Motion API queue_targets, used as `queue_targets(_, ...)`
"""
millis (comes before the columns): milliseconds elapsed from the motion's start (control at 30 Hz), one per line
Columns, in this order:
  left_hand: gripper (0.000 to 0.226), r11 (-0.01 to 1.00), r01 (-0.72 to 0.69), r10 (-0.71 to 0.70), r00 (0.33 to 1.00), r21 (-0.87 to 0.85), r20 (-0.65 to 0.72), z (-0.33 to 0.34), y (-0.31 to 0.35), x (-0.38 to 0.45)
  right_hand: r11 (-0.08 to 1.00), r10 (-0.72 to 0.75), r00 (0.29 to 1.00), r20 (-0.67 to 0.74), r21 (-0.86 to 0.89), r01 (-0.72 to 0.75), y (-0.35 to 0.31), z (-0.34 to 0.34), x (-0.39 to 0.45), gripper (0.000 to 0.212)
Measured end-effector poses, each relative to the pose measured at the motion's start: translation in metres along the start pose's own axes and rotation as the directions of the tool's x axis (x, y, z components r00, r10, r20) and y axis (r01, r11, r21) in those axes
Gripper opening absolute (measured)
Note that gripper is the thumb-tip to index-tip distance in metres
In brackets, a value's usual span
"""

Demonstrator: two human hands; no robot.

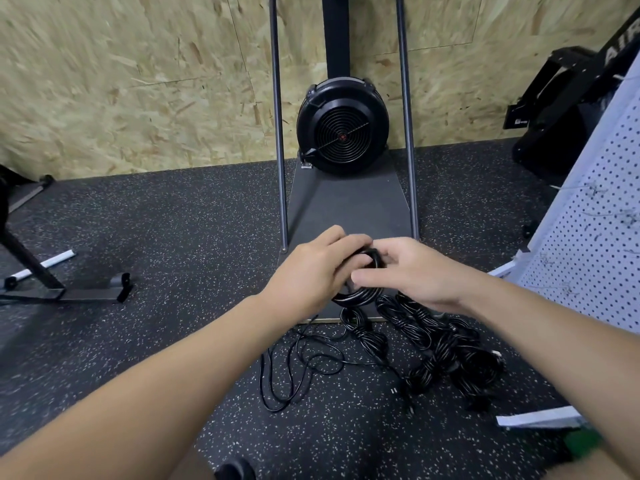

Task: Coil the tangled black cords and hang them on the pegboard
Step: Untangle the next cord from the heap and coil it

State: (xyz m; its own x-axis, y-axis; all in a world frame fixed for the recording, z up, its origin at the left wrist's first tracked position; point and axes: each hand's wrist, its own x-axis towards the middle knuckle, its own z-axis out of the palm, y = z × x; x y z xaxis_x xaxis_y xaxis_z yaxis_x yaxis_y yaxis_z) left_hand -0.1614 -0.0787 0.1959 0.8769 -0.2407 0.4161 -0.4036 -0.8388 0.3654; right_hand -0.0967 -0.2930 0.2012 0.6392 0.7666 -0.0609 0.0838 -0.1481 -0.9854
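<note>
A small coil of black cord (360,295) is held up between both hands above the floor. My left hand (311,271) grips the coil's left side with curled fingers. My right hand (408,271) pinches the coil's top right, thumb pointing left. Below them on the speckled floor lies a pile of bundled black cords (446,355), with one loose cord (298,368) trailing in loops to the left. The white pegboard (595,230) leans at the right edge, with a few small metal hooks on it.
A black fan-wheel machine (343,126) on a grey base with two upright poles stands straight ahead against the chipboard wall. A black equipment frame (38,271) sits at left, another black machine (561,109) at far right. The pegboard's white foot (536,419) lies at lower right.
</note>
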Motion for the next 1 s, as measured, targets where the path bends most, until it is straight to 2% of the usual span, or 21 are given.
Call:
queue_targets(100, 0.038, 0.994, 0.057, -0.056, 0.998, -0.090, 0.023, -0.001, 0.001, -0.001, 0.996, 0.008, 0.984, -0.180, -0.089, -0.024, 0.003, 0.007, 0.002, 0.010)
queue_targets(167, 0.041, 0.988, 0.087, -0.086, 0.996, -0.131, 0.013, -0.003, 0.003, 0.000, 0.984, -0.001, 0.955, -0.296, -0.172, -0.052, 0.003, 0.011, 0.005, 0.016)
queue_targets(233, 0.036, 0.974, 0.129, -0.128, 0.992, -0.187, 0.015, -0.002, 0.006, 0.001, 0.968, 0.020, 0.939, -0.343, -0.229, -0.104, 0.002, 0.016, 0.007, 0.019)
queue_targets(367, 0.025, 0.955, 0.174, -0.166, 0.985, -0.241, 0.052, 0.002, 0.005, 0.000, 0.958, 0.048, 0.931, -0.363, -0.246, -0.145, 0.000, 0.022, 0.009, 0.018)
queue_targets(467, 0.023, 0.943, 0.169, -0.152, 0.985, -0.287, 0.079, 0.003, 0.001, -0.001, 0.994, 0.098, 0.923, -0.371, -0.008, -0.109, 0.001, 0.023, 0.008, 0.011)
queue_targets(600, 0.028, 0.944, 0.162, -0.155, 0.987, -0.288, 0.047, 0.003, 0.001, -0.002, 0.984, 0.112, 0.956, -0.272, 0.167, -0.068, 0.001, 0.021, 0.008, 0.016)
queue_targets(733, 0.031, 0.945, 0.129, -0.127, 0.992, -0.302, 0.026, 0.001, -0.003, -0.003, 0.940, 0.137, 0.982, -0.133, 0.329, -0.087, 0.001, 0.017, 0.010, 0.024)
queue_targets(800, 0.029, 0.955, 0.108, -0.113, 0.994, -0.278, -0.002, -0.002, -0.005, -0.002, 0.923, 0.131, 0.988, -0.084, 0.373, -0.091, -0.001, 0.014, 0.008, 0.017)
queue_targets(867, 0.026, 0.963, 0.096, -0.107, 0.994, -0.251, -0.030, -0.006, -0.004, 0.001, 0.952, 0.130, 0.986, -0.103, 0.291, -0.095, -0.009, 0.014, 0.008, 0.014)
queue_targets(933, 0.025, 0.964, 0.089, -0.103, 0.994, -0.252, -0.042, -0.007, -0.003, 0.003, 0.989, 0.119, 0.975, -0.190, 0.115, -0.098, -0.015, 0.017, 0.009, 0.014)
queue_targets(1000, 0.024, 0.955, 0.107, -0.125, 0.991, -0.278, -0.047, -0.004, -0.002, 0.005, 0.992, 0.127, 0.958, -0.258, 0.054, -0.117, -0.013, 0.021, 0.013, 0.014)
